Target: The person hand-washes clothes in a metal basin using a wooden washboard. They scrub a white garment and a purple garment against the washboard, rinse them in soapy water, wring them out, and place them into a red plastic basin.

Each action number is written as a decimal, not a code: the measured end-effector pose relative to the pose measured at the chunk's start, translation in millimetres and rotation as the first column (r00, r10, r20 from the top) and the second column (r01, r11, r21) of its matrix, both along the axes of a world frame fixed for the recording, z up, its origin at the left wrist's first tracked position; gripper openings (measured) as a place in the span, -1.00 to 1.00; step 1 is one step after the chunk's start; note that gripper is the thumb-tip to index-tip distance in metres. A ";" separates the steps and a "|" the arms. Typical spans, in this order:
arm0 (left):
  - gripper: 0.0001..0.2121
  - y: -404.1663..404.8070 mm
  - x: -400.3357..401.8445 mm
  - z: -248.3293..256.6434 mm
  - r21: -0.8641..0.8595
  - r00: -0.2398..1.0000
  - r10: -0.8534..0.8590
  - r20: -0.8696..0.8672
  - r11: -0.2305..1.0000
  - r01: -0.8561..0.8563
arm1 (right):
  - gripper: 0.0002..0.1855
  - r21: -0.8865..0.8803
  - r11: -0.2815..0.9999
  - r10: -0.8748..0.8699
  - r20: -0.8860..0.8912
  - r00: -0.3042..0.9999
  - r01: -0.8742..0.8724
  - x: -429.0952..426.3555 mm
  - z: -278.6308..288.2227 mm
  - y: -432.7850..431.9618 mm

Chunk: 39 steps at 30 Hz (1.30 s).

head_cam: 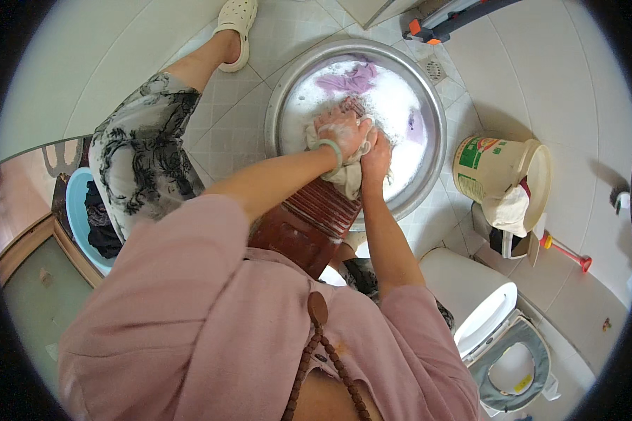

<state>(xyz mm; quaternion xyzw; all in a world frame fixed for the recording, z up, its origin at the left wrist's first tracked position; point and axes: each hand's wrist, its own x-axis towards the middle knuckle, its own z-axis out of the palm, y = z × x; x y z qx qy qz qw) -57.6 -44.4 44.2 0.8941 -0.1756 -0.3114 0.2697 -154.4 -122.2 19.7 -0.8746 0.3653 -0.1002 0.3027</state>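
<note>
A wet cream cloth (346, 181) lies bunched on a ribbed red-brown washboard (300, 237), whose far end dips into a round metal basin (275, 123). My left hand (339, 129), flecked with foam and with a pale green bangle at the wrist, grips the cloth's far part. Close beside it, my right hand (376, 158) grasps the same cloth at its right edge. White suds (400, 94) fill the basin. A purple cloth (350, 79) floats at the far side, and a paler purple patch of fabric (415, 126) shows at the right.
A cream plastic bucket (466, 158) with a white cloth (508, 210) over its rim is right of the basin. Behind it runs the tiled wall. A toilet (468, 284) stands at lower right. On the left sits a blue tub (79, 210) holding dark clothes. A floor drain (433, 69) lies beyond.
</note>
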 end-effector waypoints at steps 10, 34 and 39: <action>-0.87 71.5 -32.6 -6.6 -0.004 0.739 -0.442 0.509 0.857 0.515 | -0.71 0.275 0.961 0.050 -0.096 0.994 -0.022 -34.8 14.3 48.0; -0.52 -12.7 -4.6 -13.4 -0.034 0.915 0.000 0.403 0.999 0.016 | -0.63 -0.148 0.987 0.064 0.001 0.998 -0.064 15.7 -14.8 -24.4; -0.84 69.8 -26.0 19.2 -0.376 0.920 -0.122 0.373 0.887 0.269 | -0.64 0.300 0.947 0.063 0.173 0.983 -0.113 -33.2 44.1 40.7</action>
